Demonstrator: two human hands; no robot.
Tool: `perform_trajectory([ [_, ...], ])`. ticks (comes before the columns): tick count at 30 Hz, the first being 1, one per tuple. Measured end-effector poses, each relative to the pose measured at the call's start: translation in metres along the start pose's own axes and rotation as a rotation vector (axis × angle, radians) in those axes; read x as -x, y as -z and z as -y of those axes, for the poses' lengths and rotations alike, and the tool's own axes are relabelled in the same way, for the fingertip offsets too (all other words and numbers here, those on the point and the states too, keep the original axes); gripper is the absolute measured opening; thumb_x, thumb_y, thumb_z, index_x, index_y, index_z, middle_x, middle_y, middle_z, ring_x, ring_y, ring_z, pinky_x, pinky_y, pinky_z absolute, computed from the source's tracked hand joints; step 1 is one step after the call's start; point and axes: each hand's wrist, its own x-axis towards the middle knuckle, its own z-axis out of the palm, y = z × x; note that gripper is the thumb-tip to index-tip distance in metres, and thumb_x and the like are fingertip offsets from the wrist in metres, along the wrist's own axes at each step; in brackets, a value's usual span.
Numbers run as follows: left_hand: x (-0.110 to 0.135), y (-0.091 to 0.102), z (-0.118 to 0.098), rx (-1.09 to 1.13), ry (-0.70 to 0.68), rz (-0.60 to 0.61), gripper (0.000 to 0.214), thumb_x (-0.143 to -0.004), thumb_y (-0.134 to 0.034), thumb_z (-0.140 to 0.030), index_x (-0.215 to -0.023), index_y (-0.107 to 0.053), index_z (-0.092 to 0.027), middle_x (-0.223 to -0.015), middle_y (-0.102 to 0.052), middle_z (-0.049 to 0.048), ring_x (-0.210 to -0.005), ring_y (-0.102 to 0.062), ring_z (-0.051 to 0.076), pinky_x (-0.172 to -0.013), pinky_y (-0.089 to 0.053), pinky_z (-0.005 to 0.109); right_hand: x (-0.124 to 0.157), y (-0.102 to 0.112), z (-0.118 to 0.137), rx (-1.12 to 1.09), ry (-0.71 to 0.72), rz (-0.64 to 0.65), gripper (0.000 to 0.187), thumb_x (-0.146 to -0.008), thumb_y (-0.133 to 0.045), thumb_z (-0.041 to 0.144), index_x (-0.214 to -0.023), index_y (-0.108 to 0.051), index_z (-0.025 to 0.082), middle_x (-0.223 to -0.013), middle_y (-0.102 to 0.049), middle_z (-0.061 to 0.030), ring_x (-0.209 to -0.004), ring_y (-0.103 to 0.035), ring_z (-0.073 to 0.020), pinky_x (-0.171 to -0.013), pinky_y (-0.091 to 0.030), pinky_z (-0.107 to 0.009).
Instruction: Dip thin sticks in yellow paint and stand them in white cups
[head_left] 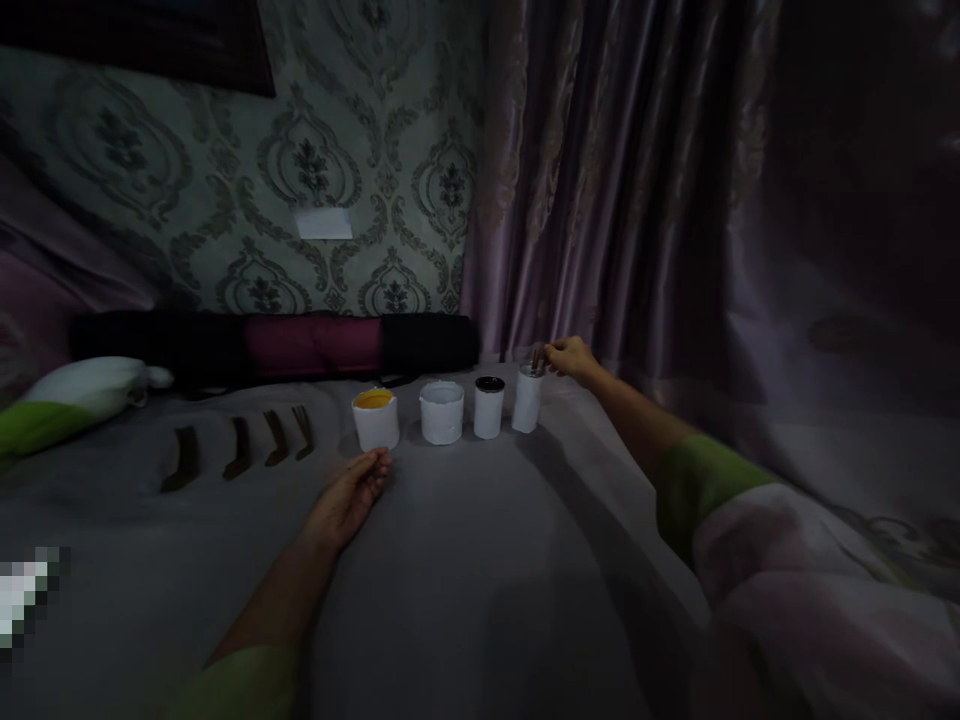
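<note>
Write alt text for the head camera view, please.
Right hand beside the top of a tall white container, rightmost of four in a row on gray fabric; left hand near the leftmost container. Four dark bent objects lie further left.

The room is dim. Behind, a wall (424,110) wears pale wallpaper with dark damask medallions and curling scrolls; a small, bright, slanted patch (324,223) shows on it. The corner of a dark frame (150,45) juts in at upper left. On the right hangs a shiny mauve curtain (600,200) in deep folds, fading into darkness. A long black and maroon roll (315,343) lies along the wall's foot, on grey cloth (480,560) crossed by soft shadows.
</note>
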Motion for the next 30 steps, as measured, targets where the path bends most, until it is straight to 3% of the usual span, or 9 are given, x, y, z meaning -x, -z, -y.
perform_trajectory([
  [17,-0.001,0.001,0.001,0.008,-0.003,-0.004,0.016,-0.079,-0.047,-0.005,-0.080,-0.062,-0.007,-0.069,-0.061,0.0071,-0.055,-0.056,0.007,-0.049,-0.048,0.014,-0.012,-0.004,-0.009,0.002,-0.017,-0.024,0.031,-0.080,-0.048,0.037,-0.074,-0.065,0.011,-0.060,-0.064,-0.0070,-0.044,-0.054,-0.0087,-0.040,-0.042,-0.016],
  [30,-0.001,0.000,0.001,-0.006,-0.013,0.003,0.016,-0.079,-0.046,-0.004,-0.079,-0.062,-0.007,-0.069,-0.061,0.0073,-0.054,-0.055,0.007,-0.049,-0.047,0.014,-0.010,0.000,-0.011,-0.109,-0.028,-0.066,0.031,-0.083,-0.046,0.035,-0.070,-0.061,0.011,-0.063,-0.064,-0.0072,-0.041,-0.052,-0.0074,-0.037,-0.040,-0.016],
])
